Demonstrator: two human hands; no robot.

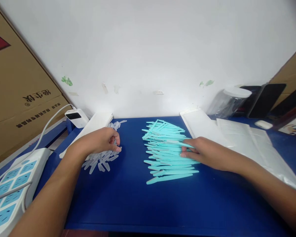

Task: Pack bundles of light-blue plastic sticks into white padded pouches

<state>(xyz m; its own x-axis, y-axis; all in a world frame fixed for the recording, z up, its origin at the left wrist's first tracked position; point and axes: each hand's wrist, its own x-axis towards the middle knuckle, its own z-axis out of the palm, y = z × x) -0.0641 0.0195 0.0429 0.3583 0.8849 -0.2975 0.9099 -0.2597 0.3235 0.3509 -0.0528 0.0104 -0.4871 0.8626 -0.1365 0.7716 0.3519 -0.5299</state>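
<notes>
Turquoise stick (176, 143) lies pinched in right hand (199, 152), left hand (105, 141) half-curled.

blue table (138, 204) | on it: turquoise sticks (167, 155) | clear pieces (103, 157) | white pouches (241, 138)

Lane between translucent pieces (102, 157) and turquoise sticks (166, 157); power strip (17, 182) blocks left, white packets (239, 131) right.

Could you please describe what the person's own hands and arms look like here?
The left hand and right hand are bare, without gloves. The left forearm and right forearm are uncovered too: no sleeve, watch or bracelet shows on either.
</notes>
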